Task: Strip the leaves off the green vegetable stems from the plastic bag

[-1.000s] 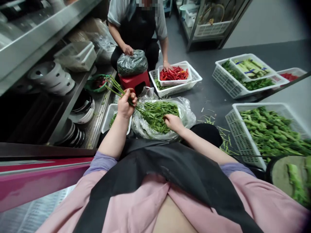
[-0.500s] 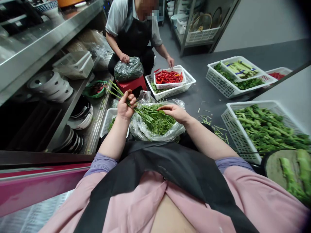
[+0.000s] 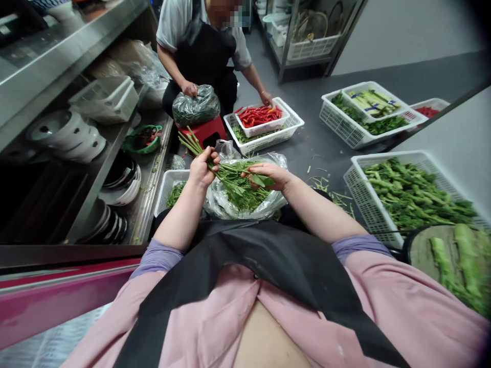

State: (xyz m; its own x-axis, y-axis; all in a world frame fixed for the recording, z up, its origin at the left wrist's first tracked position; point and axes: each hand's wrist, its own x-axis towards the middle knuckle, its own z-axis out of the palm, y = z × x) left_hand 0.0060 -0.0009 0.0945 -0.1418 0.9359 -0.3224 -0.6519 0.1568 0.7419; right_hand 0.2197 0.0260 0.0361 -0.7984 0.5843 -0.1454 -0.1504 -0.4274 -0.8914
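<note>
My left hand (image 3: 205, 167) is closed around a bunch of long-stemmed leafy greens (image 3: 191, 142). The bare stem ends stick out up and to the left, and the leaves hang to the right. My right hand (image 3: 271, 176) is at the leafy side, its fingers closed on some leaves, partly hidden by them. Below both hands sits a clear plastic bag (image 3: 274, 204), open at the top and filled with more of the greens (image 3: 245, 197). Left of the bag, a white basket (image 3: 163, 197) contains some greens too.
A co-worker crouches opposite, one hand on a bag of greens (image 3: 196, 105) and the other at red chillies (image 3: 259, 116) in a white basket. Baskets of green vegetables (image 3: 418, 194) stand at right near a round board (image 3: 422, 250). Metal shelves (image 3: 111, 168) with dishes line the left.
My right hand has moved in and closed on leaves of the bunch. The stems in my left hand look more gathered. The whole view has shifted slightly.
</note>
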